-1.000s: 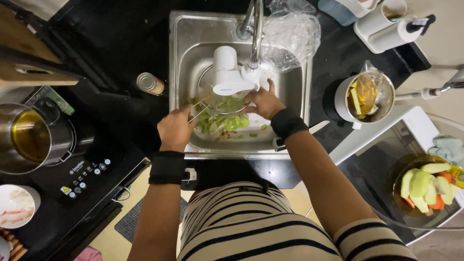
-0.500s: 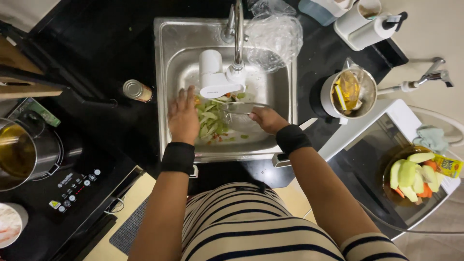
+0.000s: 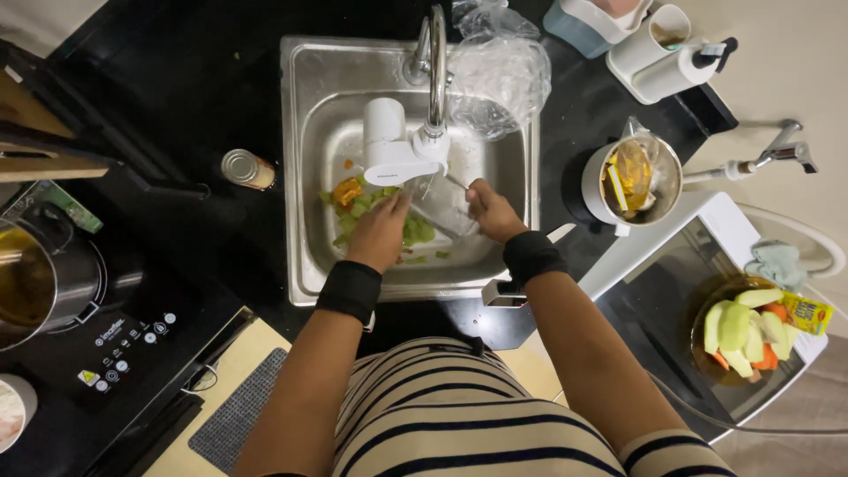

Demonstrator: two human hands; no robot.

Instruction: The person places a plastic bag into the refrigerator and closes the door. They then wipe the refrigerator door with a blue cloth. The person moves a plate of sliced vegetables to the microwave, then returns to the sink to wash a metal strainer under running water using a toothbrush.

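Veggie scraps (image 3: 371, 212), mostly green with an orange bit, sit in the steel sink (image 3: 309, 177) under the white faucet filter (image 3: 389, 150). Left hand (image 3: 378, 234) lies flat over them, fingers spread loose. Right hand (image 3: 491, 210) grips a clear container (image 3: 439, 205) just beside the scraps. Small tin can (image 3: 247, 169) stands on the black counter (image 3: 159, 106), and a crumpled plastic bag (image 3: 499, 71) sits behind the faucet.

- The sink (image 3: 309, 177) is silver steel, and the countertop (image 3: 177, 97) around it is black.
- The vegetable scraps (image 3: 367, 208) in the sink are pale green, with one orange piece.
- The faucet filter (image 3: 389, 150) is white.
- Both wristbands (image 3: 352, 290) are black.
- The shirt (image 3: 442, 415) has cream and dark stripes, maybe navy.
- The bowl (image 3: 707, 362) has green and orange vegetable slices.
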